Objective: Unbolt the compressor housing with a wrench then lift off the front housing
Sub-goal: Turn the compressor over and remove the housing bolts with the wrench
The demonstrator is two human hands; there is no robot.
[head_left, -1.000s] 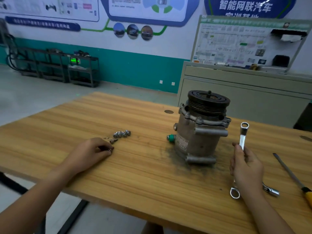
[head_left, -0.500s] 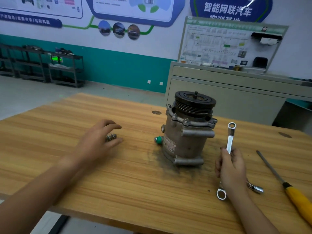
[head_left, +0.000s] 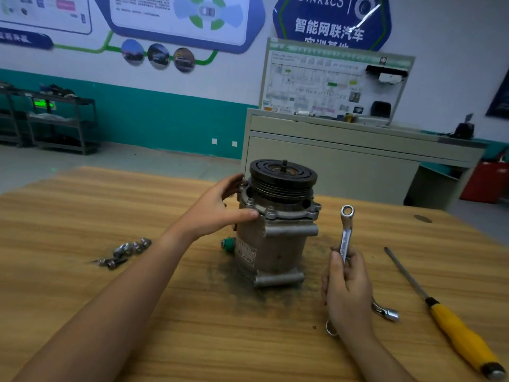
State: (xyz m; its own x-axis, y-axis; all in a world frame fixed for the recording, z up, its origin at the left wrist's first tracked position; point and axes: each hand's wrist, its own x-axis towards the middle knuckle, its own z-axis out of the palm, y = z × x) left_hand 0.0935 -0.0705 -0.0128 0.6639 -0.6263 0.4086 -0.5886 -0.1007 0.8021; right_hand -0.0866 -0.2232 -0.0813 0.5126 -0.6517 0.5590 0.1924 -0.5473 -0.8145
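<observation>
The compressor stands upright in the middle of the wooden surface, with its black pulley on top. The left hand rests spread against the upper left of the front housing, thumb laid along the flange and fingers reaching round its far side. The right hand, to the right of the compressor, grips a ring wrench held upright. Loose bolts lie in a cluster to the left, and a yellow-handled screwdriver lies at the far right.
</observation>
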